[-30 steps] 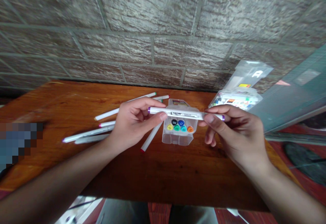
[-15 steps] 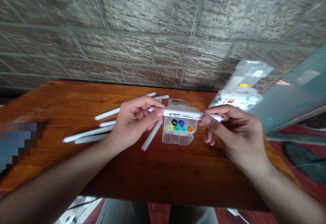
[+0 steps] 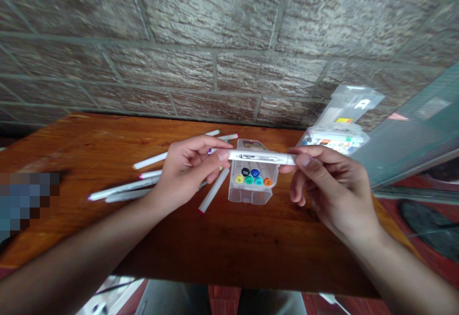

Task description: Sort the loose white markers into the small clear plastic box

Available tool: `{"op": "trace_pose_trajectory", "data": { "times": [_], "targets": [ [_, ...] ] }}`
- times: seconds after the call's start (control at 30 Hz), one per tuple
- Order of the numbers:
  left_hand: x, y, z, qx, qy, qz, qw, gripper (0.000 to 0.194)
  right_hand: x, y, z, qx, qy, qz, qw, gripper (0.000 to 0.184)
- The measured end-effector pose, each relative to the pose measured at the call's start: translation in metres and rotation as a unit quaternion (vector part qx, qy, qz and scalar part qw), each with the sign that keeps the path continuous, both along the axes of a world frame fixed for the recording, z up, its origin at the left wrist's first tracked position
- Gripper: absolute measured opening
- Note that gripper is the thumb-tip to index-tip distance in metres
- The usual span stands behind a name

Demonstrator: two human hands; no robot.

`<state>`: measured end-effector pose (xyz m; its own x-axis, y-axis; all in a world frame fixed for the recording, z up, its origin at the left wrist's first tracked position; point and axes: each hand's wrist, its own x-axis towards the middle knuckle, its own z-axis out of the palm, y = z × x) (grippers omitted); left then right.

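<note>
A white marker (image 3: 256,156) with purple ends is held level between my two hands, its printed label facing me. My left hand (image 3: 190,169) pinches its left end between thumb and fingers. At the other end, my right hand (image 3: 328,186) grips the cap, mostly covering it. Behind and below the marker, a clear plastic case (image 3: 251,196) lies on the table with its flap folded toward me. Several markers with numbered round ends, such as an orange one (image 3: 267,181) and a black one (image 3: 245,172), rest inside it.
Several loose white markers (image 3: 122,188) lie left of the case, partly behind my left hand. One red-ended marker (image 3: 213,193) lies beside the case. A second clear case (image 3: 333,138), lid raised, stands at the back right by the brick wall (image 3: 229,71). The wooden table (image 3: 251,248) has its edge near my lap.
My right hand has closed further over the marker's right end, hiding its purple tip. The marker has turned slightly, and my left hand has stayed almost in place.
</note>
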<state>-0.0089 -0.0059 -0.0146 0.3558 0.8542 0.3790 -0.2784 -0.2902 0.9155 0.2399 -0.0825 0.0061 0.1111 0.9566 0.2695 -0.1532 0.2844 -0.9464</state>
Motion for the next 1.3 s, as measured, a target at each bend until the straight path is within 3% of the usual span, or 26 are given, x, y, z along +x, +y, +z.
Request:
{"op": "trace_pose_trajectory", "data": {
  "times": [1.3],
  "targets": [
    [0.0, -0.002, 0.01, -0.061, -0.072, -0.017, 0.995, 0.023, -0.001, -0.001, 0.008, -0.025, 0.024, -0.004, 0.999, 0.019]
  ]
}}
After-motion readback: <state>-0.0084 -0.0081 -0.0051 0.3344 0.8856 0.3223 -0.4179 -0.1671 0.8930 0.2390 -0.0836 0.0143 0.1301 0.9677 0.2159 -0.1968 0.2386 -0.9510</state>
